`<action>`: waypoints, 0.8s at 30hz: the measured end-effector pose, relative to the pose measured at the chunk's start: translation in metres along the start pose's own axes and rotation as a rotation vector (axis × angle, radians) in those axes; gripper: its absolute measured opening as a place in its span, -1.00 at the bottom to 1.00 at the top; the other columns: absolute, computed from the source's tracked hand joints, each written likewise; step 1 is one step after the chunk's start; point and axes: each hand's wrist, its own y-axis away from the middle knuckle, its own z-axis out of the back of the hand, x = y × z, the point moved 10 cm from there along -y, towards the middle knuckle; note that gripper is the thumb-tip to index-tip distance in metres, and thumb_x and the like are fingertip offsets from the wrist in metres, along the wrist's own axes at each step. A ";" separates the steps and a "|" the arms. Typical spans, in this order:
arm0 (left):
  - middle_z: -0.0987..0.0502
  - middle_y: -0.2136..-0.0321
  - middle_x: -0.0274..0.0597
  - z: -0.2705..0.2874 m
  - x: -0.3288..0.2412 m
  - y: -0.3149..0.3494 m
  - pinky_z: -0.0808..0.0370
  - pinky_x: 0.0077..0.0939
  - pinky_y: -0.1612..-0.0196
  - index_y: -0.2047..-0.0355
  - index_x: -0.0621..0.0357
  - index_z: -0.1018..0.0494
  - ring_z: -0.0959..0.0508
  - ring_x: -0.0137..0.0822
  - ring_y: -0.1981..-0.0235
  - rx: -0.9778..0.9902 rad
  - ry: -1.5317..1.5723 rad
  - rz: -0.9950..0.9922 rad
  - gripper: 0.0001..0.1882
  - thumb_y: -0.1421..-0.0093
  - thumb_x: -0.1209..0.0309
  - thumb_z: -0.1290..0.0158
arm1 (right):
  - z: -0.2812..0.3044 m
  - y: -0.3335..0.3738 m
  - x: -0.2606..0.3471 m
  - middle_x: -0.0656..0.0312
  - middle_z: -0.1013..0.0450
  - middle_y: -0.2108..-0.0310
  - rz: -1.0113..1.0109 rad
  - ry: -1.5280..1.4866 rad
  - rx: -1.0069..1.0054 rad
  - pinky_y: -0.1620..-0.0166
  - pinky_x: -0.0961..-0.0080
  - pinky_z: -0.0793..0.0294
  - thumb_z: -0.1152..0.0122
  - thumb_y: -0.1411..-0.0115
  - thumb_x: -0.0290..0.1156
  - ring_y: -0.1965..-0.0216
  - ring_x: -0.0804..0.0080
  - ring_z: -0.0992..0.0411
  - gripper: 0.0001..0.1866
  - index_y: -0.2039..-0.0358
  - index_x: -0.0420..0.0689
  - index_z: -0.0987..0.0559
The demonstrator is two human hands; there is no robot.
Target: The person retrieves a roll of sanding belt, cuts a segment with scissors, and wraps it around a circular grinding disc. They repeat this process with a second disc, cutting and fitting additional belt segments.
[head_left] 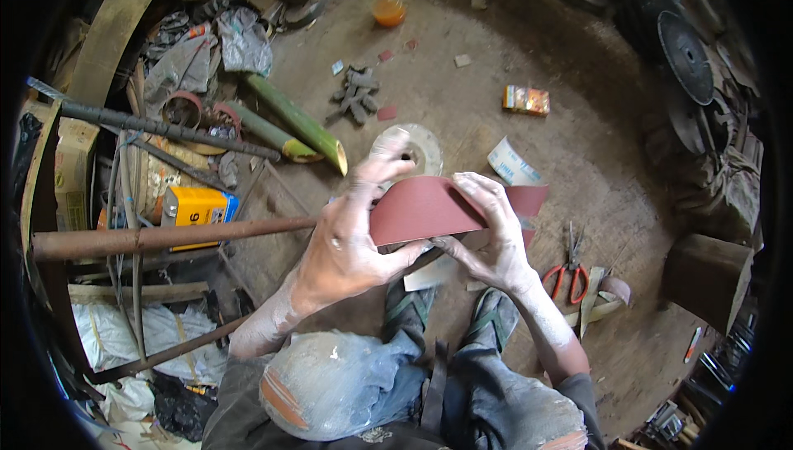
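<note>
A reddish-brown sheet of sandpaper (425,209) is bent into an arch between my two hands, rough side outward. At its left end my left hand (343,231) grips it with the thumb along the lower edge; some of its fingers stick out past the sheet. My right hand (494,231) pinches the other end, fingers on top and thumb at the bottom edge. Both hands are coated in pale dust. Under the right hand, another piece of the reddish sandpaper (527,199) shows, close to a curled strip with a white back (512,163). A pale round disc (425,149) lies beyond the left fingers.
Red-handled scissors (570,272) lie on the floor at right. A rusty pipe (182,238) crosses from the left, near a yellow can (198,215). Ahead are green bamboo pieces (297,120), a small box (526,101) and a bottle with orange liquid (387,8). Dark discs (687,58) stand far right.
</note>
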 end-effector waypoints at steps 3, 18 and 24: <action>-0.31 -0.19 0.18 0.001 0.026 -0.005 -0.53 -0.42 -0.05 -0.42 0.07 0.26 -0.57 -0.36 0.12 -0.173 0.396 0.179 0.28 0.16 0.60 -0.38 | 0.037 0.003 -0.029 0.08 -0.46 -0.04 -0.183 -0.343 -0.279 -0.09 0.40 -0.43 -0.16 -0.24 -0.57 -0.03 0.32 -0.45 -0.52 -0.19 -0.21 -0.40; -0.23 -0.31 -0.18 -0.098 0.063 0.022 -0.17 -0.24 -0.36 -0.38 0.15 -0.03 -0.24 -0.29 -0.32 0.240 1.379 0.709 -0.43 -0.46 0.19 0.22 | 0.028 0.054 -0.105 0.11 -0.47 -0.02 -0.569 -0.646 -0.561 -0.16 0.43 -0.34 -0.24 -0.27 -0.35 -0.07 0.41 -0.39 -0.51 -0.15 -0.29 -0.41; -0.16 -0.34 -0.13 -0.098 0.040 -0.001 -0.12 -0.35 -0.36 -0.43 0.19 0.10 -0.21 -0.28 -0.34 0.284 1.383 0.507 0.08 -0.05 0.13 -0.27 | 0.054 0.042 -0.073 0.06 -0.49 -0.04 -0.330 -0.150 -0.740 -0.23 0.40 -0.27 0.04 -0.41 -0.35 -0.11 0.32 -0.40 -0.62 -0.11 -0.32 -0.47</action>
